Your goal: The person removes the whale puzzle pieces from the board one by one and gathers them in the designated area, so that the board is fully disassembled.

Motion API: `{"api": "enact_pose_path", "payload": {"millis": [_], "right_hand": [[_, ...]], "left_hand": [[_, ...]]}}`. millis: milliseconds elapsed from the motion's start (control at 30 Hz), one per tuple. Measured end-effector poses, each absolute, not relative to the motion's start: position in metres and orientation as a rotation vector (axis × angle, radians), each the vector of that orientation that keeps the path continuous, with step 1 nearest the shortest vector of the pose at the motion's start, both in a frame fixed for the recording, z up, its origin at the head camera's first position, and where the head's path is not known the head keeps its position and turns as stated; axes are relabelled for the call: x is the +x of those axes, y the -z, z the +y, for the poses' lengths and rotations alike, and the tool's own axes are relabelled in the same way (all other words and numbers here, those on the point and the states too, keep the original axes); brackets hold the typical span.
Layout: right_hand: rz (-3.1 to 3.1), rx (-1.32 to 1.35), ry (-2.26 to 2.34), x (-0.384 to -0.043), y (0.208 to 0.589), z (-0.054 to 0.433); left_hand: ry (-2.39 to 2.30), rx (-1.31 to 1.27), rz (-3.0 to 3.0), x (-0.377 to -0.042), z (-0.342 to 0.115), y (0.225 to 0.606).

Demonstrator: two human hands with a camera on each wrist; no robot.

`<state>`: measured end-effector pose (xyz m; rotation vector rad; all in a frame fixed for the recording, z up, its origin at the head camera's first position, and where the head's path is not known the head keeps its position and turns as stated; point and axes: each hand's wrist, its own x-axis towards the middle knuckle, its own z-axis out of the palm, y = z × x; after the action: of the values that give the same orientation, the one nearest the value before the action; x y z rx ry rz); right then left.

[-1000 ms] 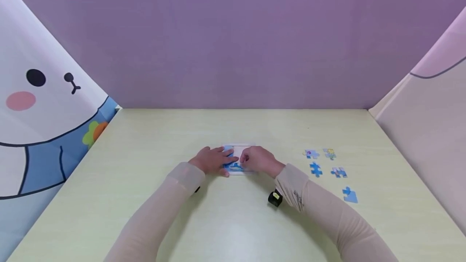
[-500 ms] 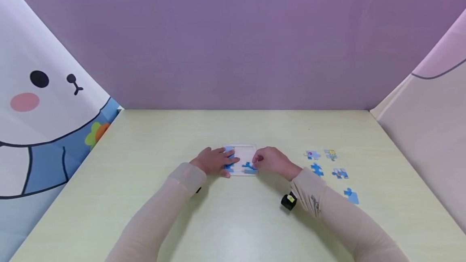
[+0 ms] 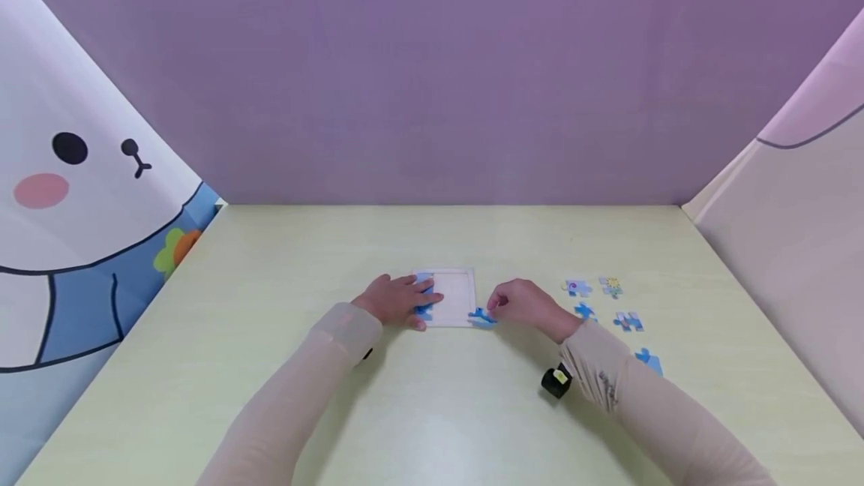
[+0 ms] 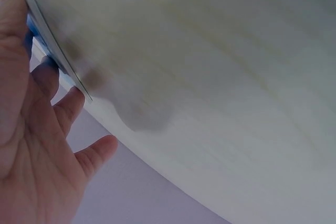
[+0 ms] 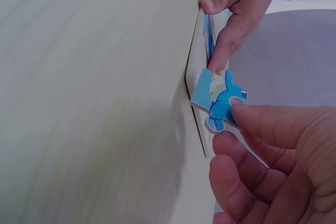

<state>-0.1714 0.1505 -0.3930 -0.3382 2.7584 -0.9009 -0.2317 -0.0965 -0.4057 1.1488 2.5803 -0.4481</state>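
A white-rimmed puzzle tray [image 3: 454,295] lies on the table, with blue puzzle pieces [image 3: 424,311] along its left side. My left hand [image 3: 394,300] rests on that side, fingers spread over the pieces. Between thumb and fingers, my right hand [image 3: 529,306] pinches a blue puzzle piece [image 5: 220,97] with a light-blue straight-edged corner. In the head view this piece overlaps the tray's lower right corner. The left wrist view shows the left fingers [image 4: 48,74] along the tray's edge.
Several loose puzzle pieces lie to the right: a purple swirl piece [image 3: 577,288], a sun piece [image 3: 610,286], a joined-looking pair of colours [image 3: 629,321] and a blue corner [image 3: 649,361]. A black wrist camera [image 3: 556,381] hangs below the right sleeve.
My right hand has moved right, carrying the blue piece from inside the tray out to its right corner. The tray's middle is now uncovered. The left hand has stayed in place.
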Motion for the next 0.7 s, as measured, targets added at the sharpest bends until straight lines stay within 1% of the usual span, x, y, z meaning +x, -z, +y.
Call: {"api": "enact_pose_path", "payload": {"millis": [367,600,700], "right_hand": [[2.743,-0.277,0.893,-0.160,0.394,0.173],[2.729,-0.352,0.907,-0.148,0.397,0.196],[2.708,-0.345,0.942,-0.142,0.397,0.206]], "left_hand": [[0.469,1.172,2.602,-0.231,-0.096,0.407],[0.412,1.207,2.605,-0.232,-0.099,0.410],[0.390,1.208,2.613,-0.232,-0.099,0.409]]}}
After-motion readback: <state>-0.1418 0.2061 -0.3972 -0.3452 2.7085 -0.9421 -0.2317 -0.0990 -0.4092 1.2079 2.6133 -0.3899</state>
